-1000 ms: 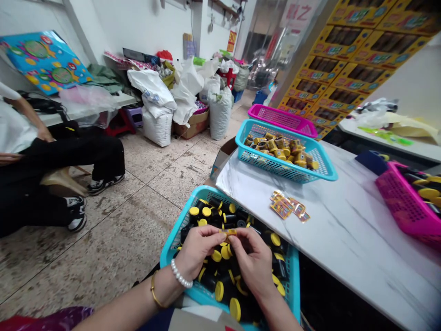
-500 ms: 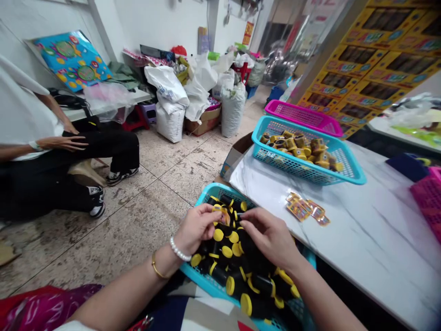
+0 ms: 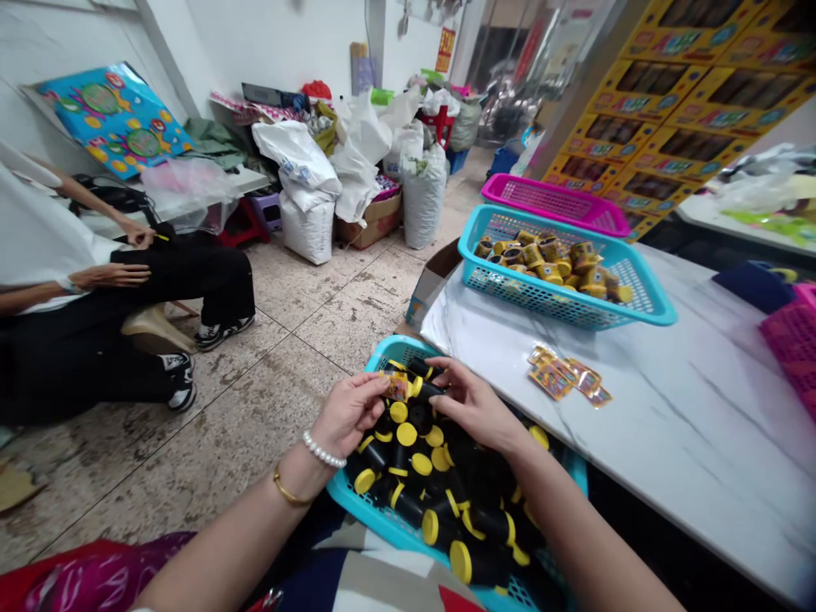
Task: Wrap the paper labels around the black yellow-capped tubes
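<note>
My left hand (image 3: 349, 412), wearing a pearl bracelet, pinches a small orange printed label (image 3: 399, 387) between thumb and fingertips. Just to its right, my right hand (image 3: 468, 406) has thumb and fingers around a small black bottle with a yellow cap (image 3: 431, 391), the cap towards the label. Whether label and bottle touch cannot be made out. Both hands are above a blue plastic basket (image 3: 357, 508) full of similar black bottles with yellow caps (image 3: 408, 503). My right forearm hides part of the basket.
On the marbled white table (image 3: 643, 450) lie several loose labels (image 3: 564, 374). A second blue basket (image 3: 567, 314) there holds labelled bottles, with a pink basket (image 3: 554, 197) behind it. Stacked yellow boxes (image 3: 612, 129) rise beyond. A seated person (image 3: 57, 229) is at left; white sacks (image 3: 306, 217) stand on the floor.
The label has turned flatter towards me and moved slightly left. My right hand has lifted a bottle's capped end into clearer view beside it. The seated person's far hand has moved up.
</note>
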The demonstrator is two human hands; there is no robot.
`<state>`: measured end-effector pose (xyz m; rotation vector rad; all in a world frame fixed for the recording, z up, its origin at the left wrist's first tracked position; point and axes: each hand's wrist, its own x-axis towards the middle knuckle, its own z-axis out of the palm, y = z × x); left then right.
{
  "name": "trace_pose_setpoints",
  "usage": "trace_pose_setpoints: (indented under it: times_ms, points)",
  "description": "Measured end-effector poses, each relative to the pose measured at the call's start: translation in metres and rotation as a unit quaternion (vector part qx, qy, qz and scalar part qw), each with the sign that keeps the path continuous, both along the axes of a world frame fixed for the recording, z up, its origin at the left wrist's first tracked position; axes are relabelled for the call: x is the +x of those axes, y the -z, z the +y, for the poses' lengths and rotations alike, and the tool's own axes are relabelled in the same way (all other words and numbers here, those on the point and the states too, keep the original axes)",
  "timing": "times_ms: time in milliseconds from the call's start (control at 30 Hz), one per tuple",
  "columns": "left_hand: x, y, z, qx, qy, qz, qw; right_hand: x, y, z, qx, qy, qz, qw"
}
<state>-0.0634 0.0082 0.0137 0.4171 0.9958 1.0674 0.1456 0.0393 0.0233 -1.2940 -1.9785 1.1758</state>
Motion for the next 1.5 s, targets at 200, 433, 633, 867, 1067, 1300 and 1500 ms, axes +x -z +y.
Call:
trace_pose_setpoints:
  times_ms: [200,433,633,867,1067,1300,1500]
  points:
    - [0.023,0.0,-0.009,0.001,0.051,-0.016,0.999,-0.002,0.0,-0.018,0.004,-0.02,0.064,0.998]
    - [0.02,-0.001,-0.002,-0.022,0.025,-0.081,0.996,0.008,-0.009,-0.016,-0.038,0.052,0.205,0.977]
    - [0.026,-0.005,0.005,-0.042,0.015,-0.119,0.992,0.011,-0.011,-0.013,-0.078,0.08,0.308,0.945]
    - [0.036,-0.007,0.008,-0.05,0.023,-0.145,0.988,0.008,-0.003,-0.017,0.009,0.134,0.224,0.965]
    - [0.039,-0.009,0.011,-0.051,0.015,-0.143,0.988,0.003,-0.005,-0.024,0.037,0.09,0.201,0.975]
    - [0.038,-0.011,0.003,0.015,-0.031,-0.064,0.997,0.002,-0.001,-0.026,0.107,0.156,0.192,0.963]
    - [0.029,-0.018,0.004,0.098,0.069,0.007,0.993,0.0,0.002,-0.025,0.096,0.128,0.228,0.96]
